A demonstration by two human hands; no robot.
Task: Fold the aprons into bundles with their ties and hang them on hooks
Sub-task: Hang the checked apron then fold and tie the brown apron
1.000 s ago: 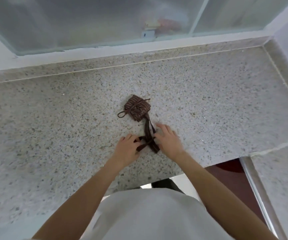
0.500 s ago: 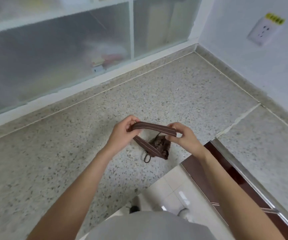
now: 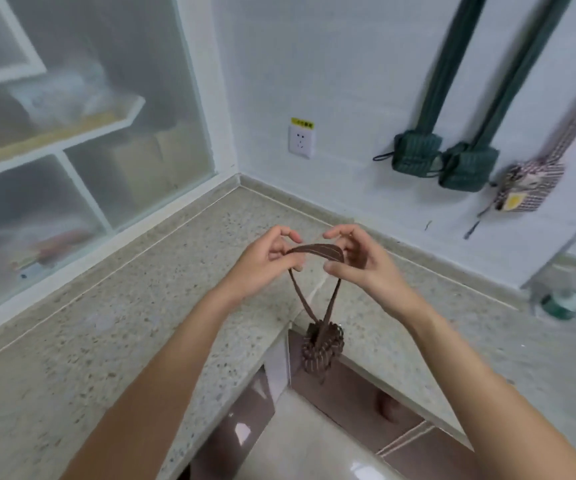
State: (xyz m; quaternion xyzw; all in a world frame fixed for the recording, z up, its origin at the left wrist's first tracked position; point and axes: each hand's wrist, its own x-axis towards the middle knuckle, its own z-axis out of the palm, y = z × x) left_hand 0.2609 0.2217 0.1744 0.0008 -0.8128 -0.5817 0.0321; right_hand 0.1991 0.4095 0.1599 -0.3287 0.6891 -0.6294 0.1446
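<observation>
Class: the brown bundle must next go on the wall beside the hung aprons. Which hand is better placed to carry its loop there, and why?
Probably the right hand: it pinches the strap loop on the side nearer the hung green bundles. The left hand is farther away.

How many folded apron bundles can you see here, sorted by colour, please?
Green bundles hanging on the wall: 2, one beside the other
Checked bundle hanging on the wall: 1
Brown striped bundle dangling from its strap, which the left hand and right hand hold: 1
Total: 4
</observation>
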